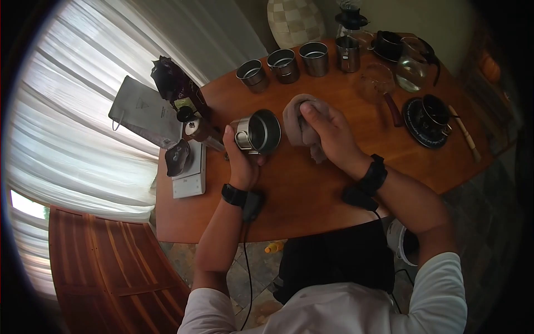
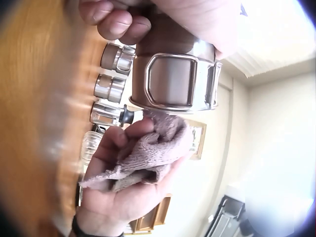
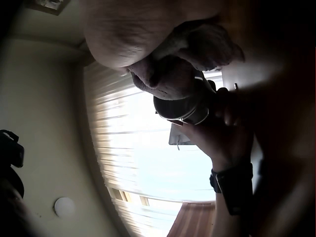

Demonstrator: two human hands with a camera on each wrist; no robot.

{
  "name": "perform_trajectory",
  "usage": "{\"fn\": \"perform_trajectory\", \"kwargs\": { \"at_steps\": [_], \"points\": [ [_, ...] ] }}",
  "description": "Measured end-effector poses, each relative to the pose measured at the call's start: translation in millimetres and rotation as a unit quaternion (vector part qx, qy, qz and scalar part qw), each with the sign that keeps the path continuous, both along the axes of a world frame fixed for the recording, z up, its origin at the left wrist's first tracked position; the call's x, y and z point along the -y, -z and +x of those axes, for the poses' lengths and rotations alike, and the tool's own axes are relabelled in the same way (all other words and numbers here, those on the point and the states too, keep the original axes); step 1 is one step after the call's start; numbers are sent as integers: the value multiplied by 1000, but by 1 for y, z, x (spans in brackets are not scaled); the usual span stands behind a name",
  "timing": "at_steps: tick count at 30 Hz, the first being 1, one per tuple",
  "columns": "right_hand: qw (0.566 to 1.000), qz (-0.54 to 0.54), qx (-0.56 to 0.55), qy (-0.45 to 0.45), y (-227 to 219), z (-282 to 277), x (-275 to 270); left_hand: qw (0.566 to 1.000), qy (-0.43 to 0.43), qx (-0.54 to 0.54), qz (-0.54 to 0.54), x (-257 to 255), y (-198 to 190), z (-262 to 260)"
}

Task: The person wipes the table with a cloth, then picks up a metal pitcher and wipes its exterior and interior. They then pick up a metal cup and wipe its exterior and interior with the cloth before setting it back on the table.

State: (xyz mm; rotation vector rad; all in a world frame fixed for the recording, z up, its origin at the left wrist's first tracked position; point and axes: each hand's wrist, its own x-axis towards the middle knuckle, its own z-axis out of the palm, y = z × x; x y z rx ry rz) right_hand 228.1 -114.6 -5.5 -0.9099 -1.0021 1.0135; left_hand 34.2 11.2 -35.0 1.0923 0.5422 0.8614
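A steel cup (image 1: 266, 132) with wire handles is gripped by the left hand (image 1: 243, 164), its mouth turned toward the right hand. The right hand (image 1: 336, 136) holds a crumpled greyish-pink cloth (image 1: 300, 125), thumb pressed over it, just right of the cup. In the left wrist view the cloth (image 2: 158, 150) lies bunched in the right hand (image 2: 131, 197) close below the rim of the cup (image 2: 170, 81). The right wrist view shows the cloth (image 3: 165, 79) at the mouth of the cup (image 3: 182, 108), partly hiding it.
Three steel cups (image 1: 282, 67) and a steel pitcher (image 1: 348, 54) stand along the far edge. At left are a white scale (image 1: 189, 183), a grinder (image 1: 200, 131) and bags (image 1: 146, 114). To the right lie glassware (image 1: 413, 69), a black cup on a saucer (image 1: 425, 131) and a brush (image 1: 466, 135).
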Motion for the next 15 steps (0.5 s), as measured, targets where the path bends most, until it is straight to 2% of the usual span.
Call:
{"fn": "perform_trajectory", "kwargs": {
  "at_steps": [1,3,4,6,10,11,12,13,14,15],
  "points": [
    [1000,0,-1,0,5,-1,-6,1000,-21,13,-15,0,0,1],
    [966,77,-16,246,20,1,-25,999,7,42,-35,-6,6,-3],
    [966,78,-15,247,21,4,-26,995,35,70,-54,-7,7,-4],
    [967,-16,-135,217,24,12,-26,995,50,71,-51,-8,10,-4],
    [971,33,-81,223,12,1,-16,996,64,44,-48,-5,6,1],
    [943,156,148,252,12,-4,-14,996,64,44,-48,-3,5,3],
    [851,268,366,264,13,-8,-12,997,53,25,-49,0,4,7],
    [787,281,504,219,13,-11,-11,998,43,5,-51,1,4,9],
    [787,281,503,220,17,-12,-11,998,43,5,-50,-1,5,7],
    [778,238,563,145,23,-13,-11,997,63,-35,-21,-5,9,4]
  ]
}}
